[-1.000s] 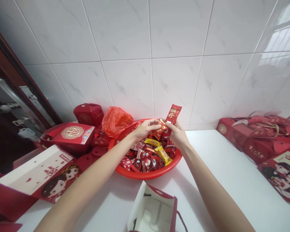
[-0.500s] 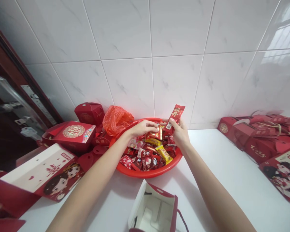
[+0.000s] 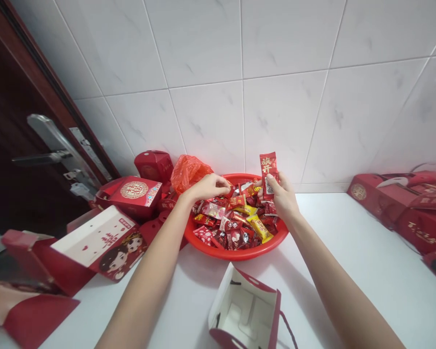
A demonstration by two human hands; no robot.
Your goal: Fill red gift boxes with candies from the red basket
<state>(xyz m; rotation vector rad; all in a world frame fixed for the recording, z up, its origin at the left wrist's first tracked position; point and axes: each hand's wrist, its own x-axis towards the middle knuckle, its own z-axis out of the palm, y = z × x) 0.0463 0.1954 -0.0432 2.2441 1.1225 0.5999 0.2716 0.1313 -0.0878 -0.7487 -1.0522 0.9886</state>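
A red plastic basket (image 3: 236, 256) full of wrapped candies (image 3: 236, 220) stands by the wall. My right hand (image 3: 282, 198) grips a red snack packet (image 3: 269, 169) with gold lettering, upright above the basket's right rim. Over the candies at the back left, my left hand (image 3: 210, 187) has its fingers curled together at the tips; whatever they pinch is hidden. In front of the basket, between my forearms, an open red gift box (image 3: 245, 310) with a white inside and a dark cord shows its bare bottom.
Red gift boxes (image 3: 131, 196) crowd the left side, one printed carton (image 3: 105, 242) lying tilted among them. An orange-red plastic bag (image 3: 189, 173) sits behind the basket. More red boxes (image 3: 396, 208) line the right. A door handle (image 3: 49, 156) is at far left.
My view has turned slightly left. My left hand has moved away from my right hand toward the back left of the candies. The red packet now stands more upright in my right hand.
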